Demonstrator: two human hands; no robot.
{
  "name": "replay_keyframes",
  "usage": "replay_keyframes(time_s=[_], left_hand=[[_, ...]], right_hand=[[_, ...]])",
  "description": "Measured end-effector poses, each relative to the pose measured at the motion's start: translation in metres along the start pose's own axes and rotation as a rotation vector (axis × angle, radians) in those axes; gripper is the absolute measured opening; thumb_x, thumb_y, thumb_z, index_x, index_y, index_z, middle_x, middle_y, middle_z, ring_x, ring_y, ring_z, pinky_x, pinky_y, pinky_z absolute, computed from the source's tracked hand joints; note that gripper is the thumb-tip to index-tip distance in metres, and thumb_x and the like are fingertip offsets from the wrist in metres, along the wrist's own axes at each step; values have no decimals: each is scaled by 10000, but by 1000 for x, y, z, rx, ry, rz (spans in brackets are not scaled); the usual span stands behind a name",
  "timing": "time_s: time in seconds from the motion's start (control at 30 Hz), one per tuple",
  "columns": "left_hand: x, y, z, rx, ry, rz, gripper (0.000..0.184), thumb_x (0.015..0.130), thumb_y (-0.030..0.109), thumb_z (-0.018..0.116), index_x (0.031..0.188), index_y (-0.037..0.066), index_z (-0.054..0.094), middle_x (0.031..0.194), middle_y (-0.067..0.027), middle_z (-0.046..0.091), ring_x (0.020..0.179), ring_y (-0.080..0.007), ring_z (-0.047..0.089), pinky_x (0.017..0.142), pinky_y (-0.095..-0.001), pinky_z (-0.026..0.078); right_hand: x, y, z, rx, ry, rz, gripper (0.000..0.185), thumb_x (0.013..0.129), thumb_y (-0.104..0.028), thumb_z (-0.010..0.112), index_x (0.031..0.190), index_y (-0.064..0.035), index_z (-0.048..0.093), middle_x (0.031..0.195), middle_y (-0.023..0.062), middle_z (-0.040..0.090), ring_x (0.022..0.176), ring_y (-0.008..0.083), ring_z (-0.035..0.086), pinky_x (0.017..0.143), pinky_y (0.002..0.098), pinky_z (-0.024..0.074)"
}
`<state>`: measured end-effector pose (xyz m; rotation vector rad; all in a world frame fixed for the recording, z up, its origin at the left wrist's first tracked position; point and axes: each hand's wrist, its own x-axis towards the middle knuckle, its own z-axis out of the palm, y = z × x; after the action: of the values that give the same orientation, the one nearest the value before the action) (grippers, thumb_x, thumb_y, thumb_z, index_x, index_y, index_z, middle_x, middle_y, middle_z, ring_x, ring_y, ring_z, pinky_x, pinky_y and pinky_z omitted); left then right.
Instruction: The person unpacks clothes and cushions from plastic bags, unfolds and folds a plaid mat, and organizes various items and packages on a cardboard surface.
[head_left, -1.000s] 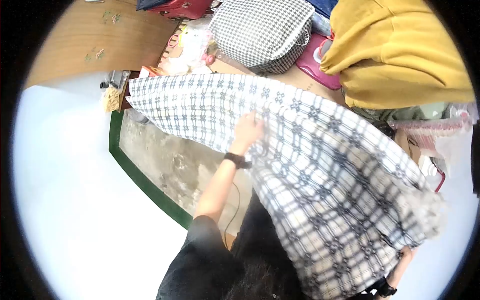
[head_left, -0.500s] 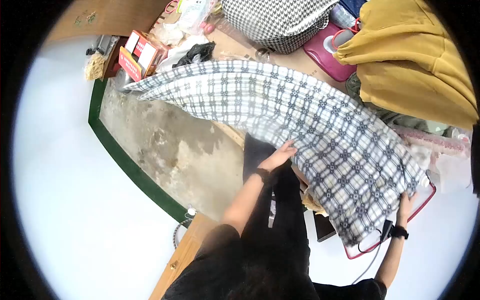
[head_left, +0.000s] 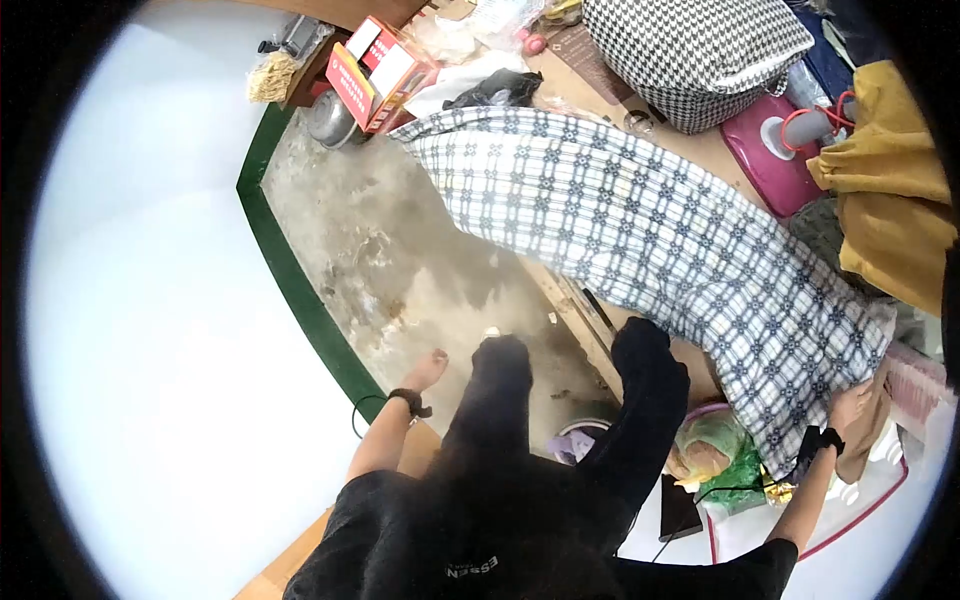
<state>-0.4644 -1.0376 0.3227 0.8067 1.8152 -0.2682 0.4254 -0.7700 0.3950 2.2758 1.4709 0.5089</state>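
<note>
A white cloth with a dark plaid pattern (head_left: 600, 200) lies in a long curved strip along the front edge of a cluttered surface. My right hand (head_left: 850, 405) is at the cloth's right end, its fingers bent against the fabric; whether they grip it is hard to tell. My left hand (head_left: 428, 370) is away from the cloth, above the stained floor, and its small, blurred fingers look curled. Dark bands circle both wrists. My knees, in dark trousers (head_left: 640, 380), are below the cloth's near edge.
Behind the cloth are a houndstooth bag (head_left: 700, 55), a pink object (head_left: 770, 160) and a mustard garment (head_left: 895, 200). A red-and-white box (head_left: 375, 75) stands beside a metal pot (head_left: 332, 120) at upper left. Plastic bags (head_left: 725, 455) are at lower right. Green edging (head_left: 300, 300) borders the floor.
My left hand has left the cloth and moved left and down over the floor. My right hand has stayed at the cloth's right end. The view has shifted, showing more floor and both knees.
</note>
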Motion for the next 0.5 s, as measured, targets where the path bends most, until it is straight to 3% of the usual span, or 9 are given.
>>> replay_keyframes(time_s=[0.07, 0.17, 0.2, 0.27, 0.3, 0.4, 0.43, 0.47, 0.5], left_hand=[[26, -60, -6, -191, -176, 70, 326, 882, 225, 443, 1089, -23, 487, 920, -147, 600, 828, -202, 576, 752, -322, 454], [81, -132, -15, -239, -236, 94, 299, 902, 208, 427, 1078, -26, 491, 870, -119, 590, 801, -190, 576, 742, -308, 459], [102, -151, -19, -305, -266, 147, 284, 907, 196, 425, 1080, -20, 491, 860, -113, 586, 799, -185, 575, 742, -304, 459], [179, -233, -11, -283, -210, 381, 260, 911, 173, 429, 1082, -13, 491, 857, -98, 585, 791, -177, 576, 746, -297, 459], [213, -243, -24, -344, -210, 355, 245, 905, 155, 437, 1075, -11, 494, 858, -93, 586, 784, -173, 576, 745, -299, 459], [325, -342, -7, -367, -151, 400, 229, 900, 156, 446, 1053, 4, 519, 861, -74, 591, 759, -179, 578, 739, -308, 459], [338, -342, -40, -220, -8, 259, 226, 900, 168, 444, 1042, 13, 530, 871, -69, 590, 770, -180, 574, 747, -307, 453], [325, -362, -29, -95, 71, 89, 225, 900, 179, 443, 1030, 23, 540, 881, -64, 588, 781, -182, 570, 755, -305, 447], [305, -407, -2, -139, 13, 50, 225, 900, 179, 443, 1030, 23, 540, 881, -64, 588, 781, -182, 570, 755, -305, 447]], right_hand=[[-22, -39, -37, 200, 13, -81, 704, 782, -109, 584, 1359, -23, 190, 1303, 282, 319, 1159, 393, 393, 933, 437, 355], [-58, -108, -59, 155, 178, -100, 705, 781, -115, 597, 1357, -29, 199, 1323, 264, 302, 1199, 393, 341, 969, 429, 319], [-67, -144, -75, 276, 70, 24, 685, 796, -121, 588, 1360, -45, 206, 1343, 230, 296, 1231, 380, 301, 986, 422, 299], [-94, -197, -78, 356, 260, -44, 663, 802, -101, 576, 1358, -53, 218, 1354, 216, 288, 1243, 367, 288, 1002, 412, 279], [-113, -229, -76, 395, 326, -69, 643, 815, -97, 559, 1356, -42, 216, 1358, 209, 288, 1253, 354, 278, 1016, 406, 260], [-190, -374, -126, 598, 214, -79, 629, 800, -76, 562, 1343, -27, 248, 1351, 212, 300, 1257, 339, 280, 1034, 397, 244], [-205, -435, -108, 576, 192, -144, 628, 791, -71, 569, 1337, -26, 262, 1346, 213, 310, 1257, 336, 285, 1031, 396, 249], [-223, -468, -104, 500, 138, -239, 628, 782, -66, 576, 1332, -25, 275, 1341, 213, 320, 1256, 333, 289, 1028, 394, 255], [-254, -517, -130, 497, -23, -343, 615, 778, -70, 579, 1319, -19, 290, 1320, 219, 344, 1236, 343, 314, 1016, 395, 275]])
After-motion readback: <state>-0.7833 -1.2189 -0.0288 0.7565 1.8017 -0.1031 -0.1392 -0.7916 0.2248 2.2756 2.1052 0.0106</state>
